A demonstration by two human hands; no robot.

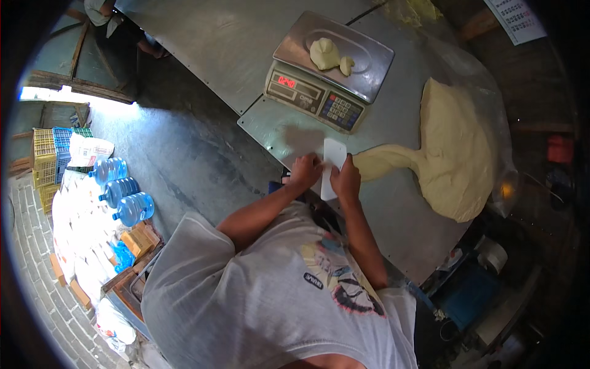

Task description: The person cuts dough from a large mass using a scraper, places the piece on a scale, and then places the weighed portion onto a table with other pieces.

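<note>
A white flat dough scraper (pixel 334 152) stands nearly upright at the table's near edge, gripped by my right hand (pixel 346 179) along its right side. My left hand (pixel 306 171) is at the scraper's left side, fingers curled together at its edge; whether they pinch a bit of dough is too small to tell. A long strip of dough (pixel 388 158) runs from beside my right hand to a large pale dough mass (pixel 458 154) on the right. Beyond my hands a digital scale (pixel 316 101) carries a dough lump (pixel 324 53) and a smaller piece (pixel 346 66) on its metal pan.
The metal table (pixel 393 227) has a corner at the left and a seam beyond the scale. Clear plastic sheeting (pixel 501 117) lies behind the dough. Blue water bottles (pixel 133 209), crates (pixel 46 157) and white sacks stand on the floor at left. Another person (pixel 101 12) shows at top left.
</note>
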